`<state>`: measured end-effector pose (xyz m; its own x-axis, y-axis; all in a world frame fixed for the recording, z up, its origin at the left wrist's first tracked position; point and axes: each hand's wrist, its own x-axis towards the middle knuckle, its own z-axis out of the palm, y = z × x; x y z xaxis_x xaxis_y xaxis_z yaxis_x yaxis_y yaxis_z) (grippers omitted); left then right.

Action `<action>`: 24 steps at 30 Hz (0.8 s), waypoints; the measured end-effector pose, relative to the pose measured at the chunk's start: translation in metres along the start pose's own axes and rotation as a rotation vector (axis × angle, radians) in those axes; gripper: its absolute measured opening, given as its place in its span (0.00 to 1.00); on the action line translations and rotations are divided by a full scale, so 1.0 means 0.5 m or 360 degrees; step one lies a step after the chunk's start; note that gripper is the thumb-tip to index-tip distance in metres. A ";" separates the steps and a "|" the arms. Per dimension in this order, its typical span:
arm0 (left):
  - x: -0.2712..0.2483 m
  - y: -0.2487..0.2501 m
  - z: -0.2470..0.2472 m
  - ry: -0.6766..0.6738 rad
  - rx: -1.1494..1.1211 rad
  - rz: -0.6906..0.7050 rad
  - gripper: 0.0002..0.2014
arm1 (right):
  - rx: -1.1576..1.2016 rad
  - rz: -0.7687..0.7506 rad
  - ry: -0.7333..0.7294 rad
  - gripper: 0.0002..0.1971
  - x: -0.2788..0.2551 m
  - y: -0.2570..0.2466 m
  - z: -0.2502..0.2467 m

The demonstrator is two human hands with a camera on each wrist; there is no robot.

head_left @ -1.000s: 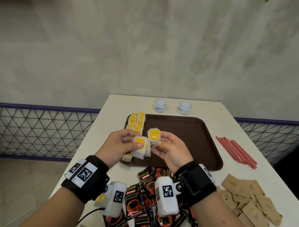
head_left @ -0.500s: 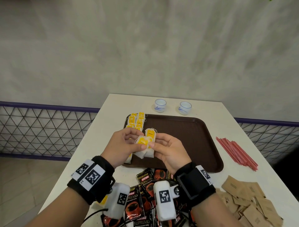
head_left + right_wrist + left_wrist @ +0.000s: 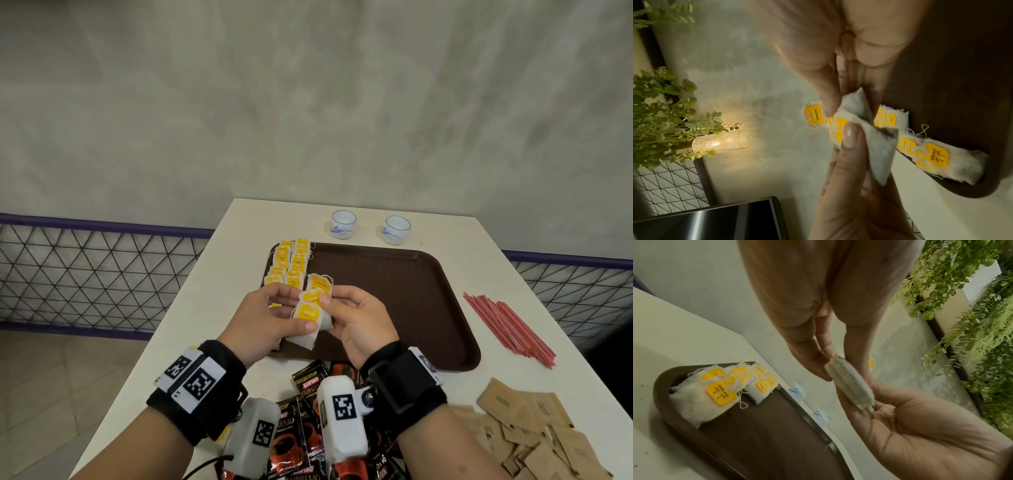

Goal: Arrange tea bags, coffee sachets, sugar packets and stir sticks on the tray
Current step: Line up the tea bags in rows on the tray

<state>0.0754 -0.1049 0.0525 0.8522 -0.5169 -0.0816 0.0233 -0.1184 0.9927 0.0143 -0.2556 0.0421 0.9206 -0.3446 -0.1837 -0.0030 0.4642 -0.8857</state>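
Above the near left corner of the brown tray (image 3: pixel 394 308), both hands hold a small stack of tea bags (image 3: pixel 310 311) with yellow tags. My left hand (image 3: pixel 291 310) pinches the stack from the left, thumb on the front bag. My right hand (image 3: pixel 330 301) pinches it from the right. In the left wrist view the stack (image 3: pixel 851 382) shows edge-on between fingers and thumb. Two rows of tea bags (image 3: pixel 291 263) lie along the tray's left side. Coffee sachets (image 3: pixel 308 387), brown sugar packets (image 3: pixel 531 428) and red stir sticks (image 3: pixel 507 325) lie on the table.
Two small white cups (image 3: pixel 342 224) (image 3: pixel 396 229) stand behind the tray. The white table (image 3: pixel 205 291) drops off at its left edge beside a wire-mesh railing (image 3: pixel 85 274). The tray's middle and right parts are bare.
My right hand has brought its single tea bag against the bags in my left hand, so both hands now hold one stack. The hands stay above the tray's near left corner.
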 end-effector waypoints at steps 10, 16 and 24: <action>0.024 -0.038 0.001 0.0065 0.0197 -0.0090 0.06 | -0.0165 0.0033 0.0035 0.09 0.015 0.016 0.002; 0.040 -0.047 -0.008 0.0127 0.0234 -0.0186 0.08 | -0.0427 0.0005 -0.0077 0.10 0.023 0.030 -0.002; 0.067 -0.064 0.002 0.0198 0.0402 -0.0229 0.06 | -0.0755 0.0031 -0.0061 0.15 0.086 0.036 -0.006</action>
<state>0.1027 -0.1194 0.0180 0.9073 -0.3738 -0.1925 0.0309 -0.3974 0.9171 0.0529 -0.2645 0.0171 0.9324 -0.3048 -0.1943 -0.1903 0.0432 -0.9808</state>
